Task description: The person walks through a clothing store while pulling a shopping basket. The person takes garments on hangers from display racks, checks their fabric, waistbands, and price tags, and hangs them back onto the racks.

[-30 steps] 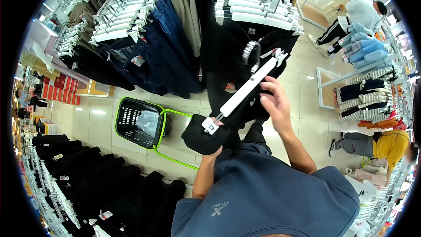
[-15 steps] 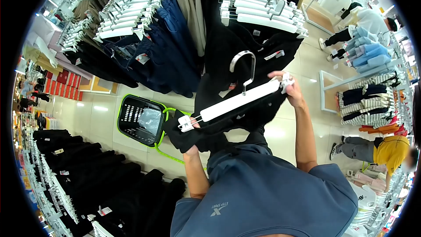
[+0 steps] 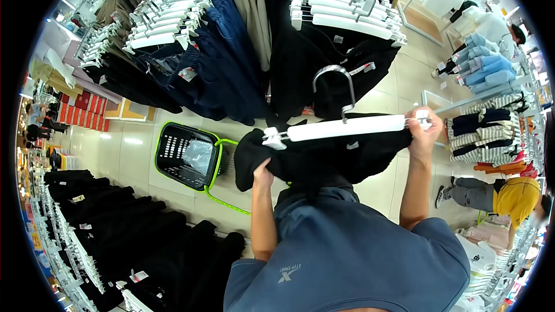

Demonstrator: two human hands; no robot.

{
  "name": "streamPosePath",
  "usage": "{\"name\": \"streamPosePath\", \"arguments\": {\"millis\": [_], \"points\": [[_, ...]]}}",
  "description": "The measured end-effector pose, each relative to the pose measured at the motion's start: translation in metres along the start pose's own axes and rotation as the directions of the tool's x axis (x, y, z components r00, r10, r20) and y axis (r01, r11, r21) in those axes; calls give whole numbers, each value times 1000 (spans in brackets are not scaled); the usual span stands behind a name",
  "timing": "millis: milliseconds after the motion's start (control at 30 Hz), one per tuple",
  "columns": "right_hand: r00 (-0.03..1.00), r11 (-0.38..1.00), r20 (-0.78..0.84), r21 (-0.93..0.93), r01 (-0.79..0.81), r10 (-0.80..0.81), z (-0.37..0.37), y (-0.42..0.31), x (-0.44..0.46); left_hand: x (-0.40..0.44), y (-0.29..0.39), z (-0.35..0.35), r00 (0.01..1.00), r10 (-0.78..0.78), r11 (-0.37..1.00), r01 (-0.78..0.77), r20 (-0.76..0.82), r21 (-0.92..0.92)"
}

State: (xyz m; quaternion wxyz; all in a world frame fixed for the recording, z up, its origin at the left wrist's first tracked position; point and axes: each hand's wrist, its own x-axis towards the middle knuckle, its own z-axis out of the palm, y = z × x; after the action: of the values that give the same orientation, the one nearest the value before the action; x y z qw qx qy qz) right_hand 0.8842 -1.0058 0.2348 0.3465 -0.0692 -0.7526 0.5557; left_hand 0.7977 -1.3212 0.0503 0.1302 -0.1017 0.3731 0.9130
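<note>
Black garment (image 3: 341,159): held in the air in front of the person's blue-grey shirt (image 3: 347,248), hanging from a white hanger (image 3: 347,129). Small pale label (image 3: 352,145) visible on the dark cloth. Exact type of garment: cannot tell, cloth bunched.

Hanger: bar close to level across the view, its right end slightly higher. Metal hook (image 3: 351,89) stands up from mid-bar, its curve overlapping the black clothes behind in the view. Left clip (image 3: 274,138) lies beside the bunched cloth.

Left hand (image 3: 263,174): closed on the bunched cloth, below the left clip. Fingers partly hidden by fabric. Right hand (image 3: 425,134): closed around the hanger's right end, at the right clip (image 3: 424,118).

Shopping basket (image 3: 160,167): black with green rim, on the floor (image 3: 130,167) to the person's left, apart from both hands. Clear plastic package (image 3: 198,156) inside. Green handle (image 3: 228,205) reaches toward the person.

Surroundings: ahead, hanging black clothes (image 3: 295,75) on white hangers; left of these, beige trousers (image 3: 248,11), then blue jeans (image 3: 214,81). Lower left, a row of dark clothes (image 3: 127,219). Right side, striped tops (image 3: 483,127), light blue clothes (image 3: 485,66) and another person in yellow (image 3: 516,199).
</note>
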Motion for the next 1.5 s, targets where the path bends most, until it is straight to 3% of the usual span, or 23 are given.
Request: {"name": "streamPosePath", "arguments": {"millis": [67,100,200,267,333,367,433,533,600,700,733,767,833,867,933,967,1000,1067,1133,1200,1333,1500], "points": [[996,1000,-84,4,-2,2,-10,-17,5,19,-17,-9,982,-188,981,189,21,-35],[992,999,-114,-16,46,-47,-18,-22,8,30,-32,-14,978,-165,982,175,128,-67],[958,995,-282,70,71,-48,-38,-31,16,42,-76,-30,959,-241,944,196,148,264],[929,984,-368,147,102,-41,-49,-34,17,33,-91,-26,922,-388,747,312,3,587],[886,979,-463,166,120,-30,-54,-36,17,28,-86,-13,822,-569,475,353,-25,806],[881,978,-472,169,124,-31,-57,-37,15,31,-102,-24,851,-516,472,186,99,862],[873,974,-487,177,139,-36,-63,-38,11,40,-129,-47,828,-505,438,1,245,899],[883,972,-465,178,155,-55,-68,-48,1,62,-176,-96,825,-469,306,-183,316,934],[865,972,-500,179,150,-42,-69,-58,-4,63,-167,-90,844,-372,194,-337,387,921],[825,970,-548,94,222,-136,-79,-64,-10,43,-78,-4,841,-158,2,-523,517,852],[835,969,-534,113,221,-129,-88,-63,-14,51,-71,1,822,-56,41,-565,566,824],[862,953,-496,196,230,-106,-95,-65,-17,51,-50,25,838,5,258,-529,546,809],[906,919,-409,306,246,-106,-100,-70,-19,42,-3,73,806,32,481,-531,591,698],[870,932,-484,265,246,-92,-99,-66,-20,40,10,89,775,74,573,-548,627,609],[889,977,-442,108,186,-120,-90,-57,-21,25,38,124,699,171,775,-530,694,344],[916,986,-390,87,140,-96,-93,-43,-27,13,54,138,668,149,752,-555,729,356],[923,980,-367,115,164,-112,-85,-39,-26,3,57,146,691,110,802,-487,715,347],[911,994,-401,17,109,-93,-73,-35,-28,5,40,139,673,201,845,-487,712,221],[917,995,-390,12,95,-83,-61,-37,-28,7,36,133,697,154,735,-555,700,390],[940,992,-315,-37,123,-128,-60,-34,-26,8,22,133,718,269,665,-621,642,415],[970,977,-215,-204,70,-114,-65,-16,-16,14,19,141,728,321,606,-650,606,460],[988,988,-154,-155,-11,-13,-57,14,13,47,26,156,677,338,492,-720,654,490]]}}
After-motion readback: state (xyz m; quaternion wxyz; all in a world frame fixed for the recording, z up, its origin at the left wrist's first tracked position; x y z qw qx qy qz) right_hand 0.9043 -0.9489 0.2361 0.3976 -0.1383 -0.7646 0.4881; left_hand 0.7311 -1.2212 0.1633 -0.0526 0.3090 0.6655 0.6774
